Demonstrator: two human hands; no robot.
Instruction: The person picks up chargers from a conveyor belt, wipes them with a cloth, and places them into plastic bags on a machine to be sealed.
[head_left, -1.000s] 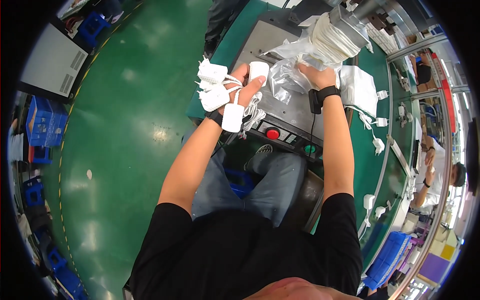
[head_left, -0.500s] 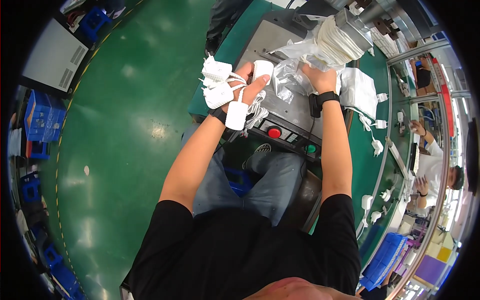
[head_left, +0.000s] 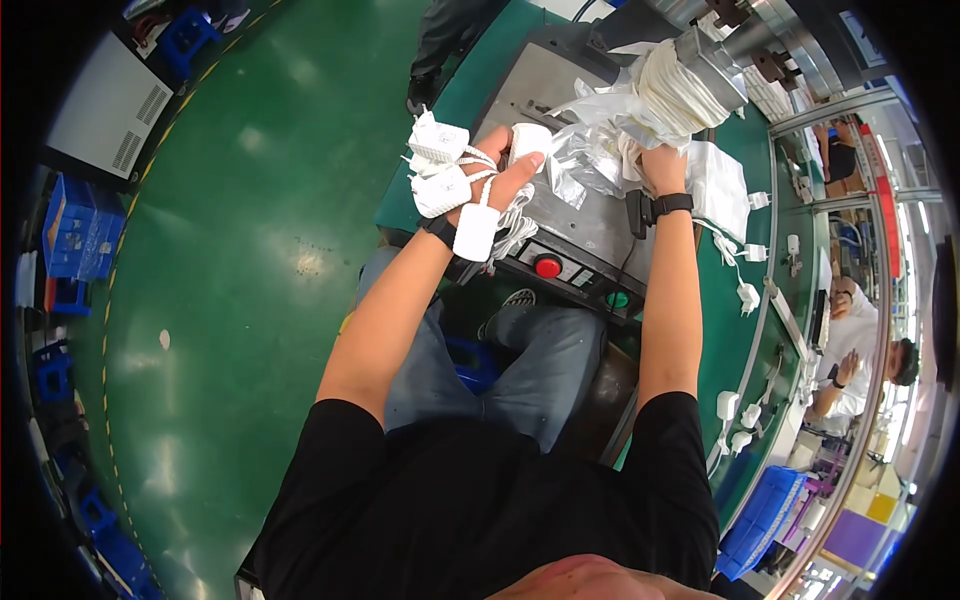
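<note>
My left hand [head_left: 499,183] is closed round a bunch of white power adapters. One adapter [head_left: 529,145] lies under the thumb, and others [head_left: 441,190] hang from their cords on the outer side of the hand. A bundled white cord [head_left: 515,228] dangles below the palm. Over the grey metal machine bed, my right hand [head_left: 663,168] is curled beside a crumpled clear plastic bag [head_left: 578,165]. Something white shows at its fingertips, which are partly hidden, so I cannot make out what they grip. Just beyond is a thick bundle of white film strips or bags [head_left: 680,95].
A red button [head_left: 548,266] and a green button [head_left: 617,299] sit on the machine's front. White plastic packs [head_left: 718,190] lie to the right, near adapters [head_left: 756,252] on the green bench. A blue bin [head_left: 764,520] stands lower right. A co-worker [head_left: 850,350] sits across.
My right hand has shifted slightly right and away from the plastic bag's middle, with something white now showing at its fingers. The left hand keeps the adapters, almost unmoved.
</note>
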